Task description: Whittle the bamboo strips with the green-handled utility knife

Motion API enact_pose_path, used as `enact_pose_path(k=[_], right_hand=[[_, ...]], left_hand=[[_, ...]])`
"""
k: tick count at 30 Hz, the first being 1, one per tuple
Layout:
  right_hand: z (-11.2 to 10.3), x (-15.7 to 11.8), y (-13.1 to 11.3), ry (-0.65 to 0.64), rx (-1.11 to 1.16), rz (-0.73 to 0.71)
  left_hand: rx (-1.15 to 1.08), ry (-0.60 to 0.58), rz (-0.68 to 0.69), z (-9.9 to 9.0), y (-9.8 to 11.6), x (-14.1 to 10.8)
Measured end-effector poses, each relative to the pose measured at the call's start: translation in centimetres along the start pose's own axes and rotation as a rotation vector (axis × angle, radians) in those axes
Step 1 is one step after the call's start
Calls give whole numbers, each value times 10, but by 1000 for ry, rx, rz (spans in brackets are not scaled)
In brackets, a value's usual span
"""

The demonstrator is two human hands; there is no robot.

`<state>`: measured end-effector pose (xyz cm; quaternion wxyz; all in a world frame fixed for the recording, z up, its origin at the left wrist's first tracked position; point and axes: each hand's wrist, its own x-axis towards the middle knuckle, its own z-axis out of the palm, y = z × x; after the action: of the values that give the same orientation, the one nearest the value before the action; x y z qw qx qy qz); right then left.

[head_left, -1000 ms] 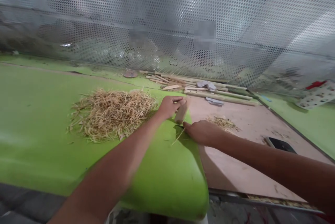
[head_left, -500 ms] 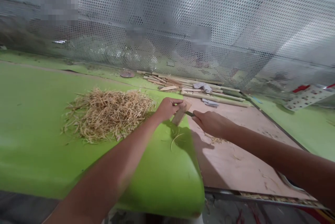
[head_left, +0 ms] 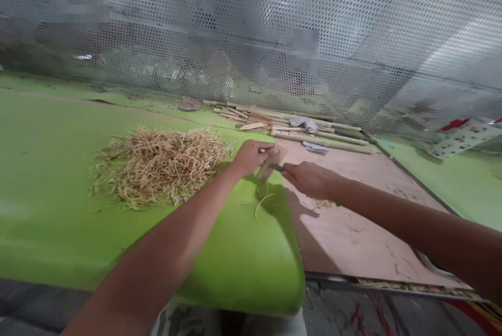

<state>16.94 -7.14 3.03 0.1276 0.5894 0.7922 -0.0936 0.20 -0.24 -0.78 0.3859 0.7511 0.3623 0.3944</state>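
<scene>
My left hand (head_left: 251, 157) is closed, thumb and fingers pinched together over the upper part of a small flat wooden board (head_left: 266, 172). Whatever thin thing those fingers may grip is too small to make out. From the right, my right hand (head_left: 308, 178) closes around a small dark-bladed knife (head_left: 277, 167), whose blade lies across the board by the left fingertips. Thin curled pale strips (head_left: 262, 204) lie on the green cover just below the board. Left of my hands spreads a large heap of tangled pale shreds (head_left: 164, 166).
A green cover (head_left: 47, 210) drapes the table beside a pinkish board (head_left: 353, 242) with scattered scraps. Wooden sticks (head_left: 325, 142) and folded paper (head_left: 304, 124) lie along the back, below a perforated metal screen (head_left: 243, 22). A shallow round dish (head_left: 189, 104) sits near the screen.
The view has tipped slightly, shifting the scene upward. The knife blade has moved a little left over the board, and my right hand has come closer to my left.
</scene>
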Motion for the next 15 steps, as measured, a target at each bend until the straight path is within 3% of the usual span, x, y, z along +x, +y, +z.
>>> enact_pose_path(k=[3,6,11,15], right_hand=[[14,4,-10,-68,-26,-72],[19,5,-15,-13,-101,-90],[6,-10,-10,-11,-95,-133],[-1,-19,-3,-17,-86,-84]], left_hand=[[1,-23,36,4,1,0],[14,-2,37,4,2,0],[54,-35,54,0,5,0],[39,-89,87,-2,6,-1]])
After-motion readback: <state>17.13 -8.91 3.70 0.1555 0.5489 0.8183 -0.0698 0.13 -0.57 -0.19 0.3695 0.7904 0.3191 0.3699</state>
